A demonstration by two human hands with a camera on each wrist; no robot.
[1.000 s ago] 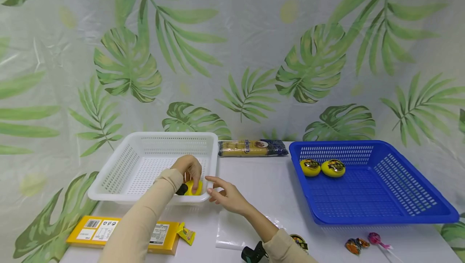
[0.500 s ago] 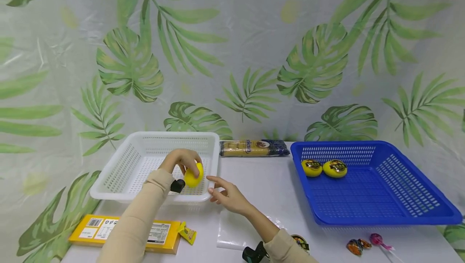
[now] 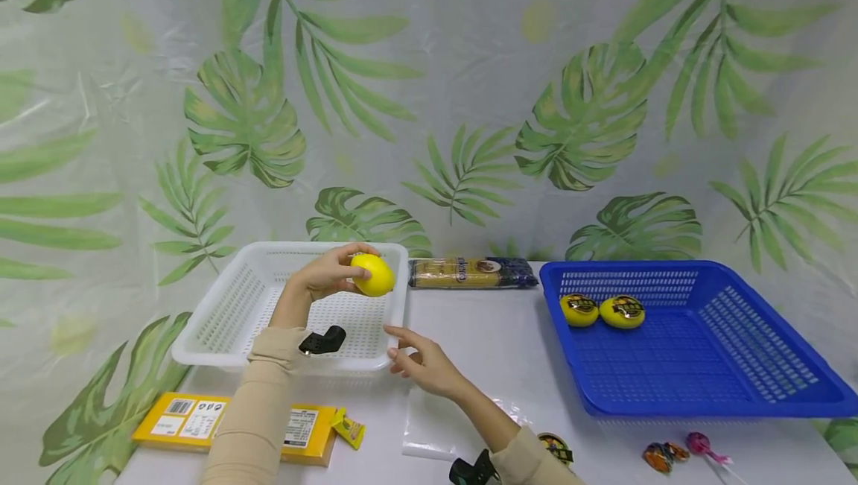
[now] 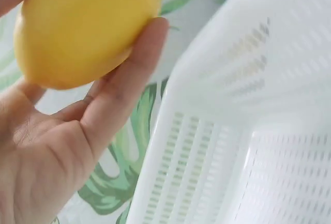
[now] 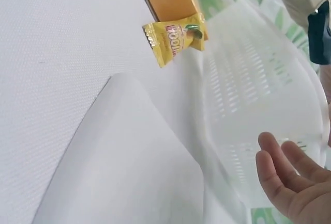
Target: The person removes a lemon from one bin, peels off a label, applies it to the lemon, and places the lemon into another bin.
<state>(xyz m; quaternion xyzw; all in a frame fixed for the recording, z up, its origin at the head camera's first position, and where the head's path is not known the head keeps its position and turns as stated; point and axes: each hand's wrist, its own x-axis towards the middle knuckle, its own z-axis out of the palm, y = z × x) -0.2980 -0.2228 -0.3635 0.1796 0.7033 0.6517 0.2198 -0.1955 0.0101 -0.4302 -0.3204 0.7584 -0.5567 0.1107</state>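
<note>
Nearest the viewer on the desk point(image 3: 482, 336): a yellow box point(image 3: 201, 419) at the left with a small yellow sachet point(image 3: 349, 430) just beside its right end, a clear plastic sheet point(image 3: 436, 425) at the centre, and wrapped sweets point(image 3: 663, 454) with a lollipop point(image 3: 697, 443) at the right. The right hand point(image 3: 422, 363) hovers with fingers relaxed and spread, its grip released, just beside the front right corner of the white basket point(image 3: 221, 314). Above that basket's right half, clear of its floor, the left hand point(image 3: 325, 275) grasps a yellow lemon point(image 3: 372, 275); the left wrist view shows fingers and thumb curled round the fruit. To the right stands a blue basket point(image 3: 737, 366), holding two yellow labelled fruits point(image 3: 602, 311) side by side near its back left corner. Farthest back, between the baskets, lies a pasta packet point(image 3: 472, 273) against the leaf-print backdrop point(image 3: 469, 97).
</note>
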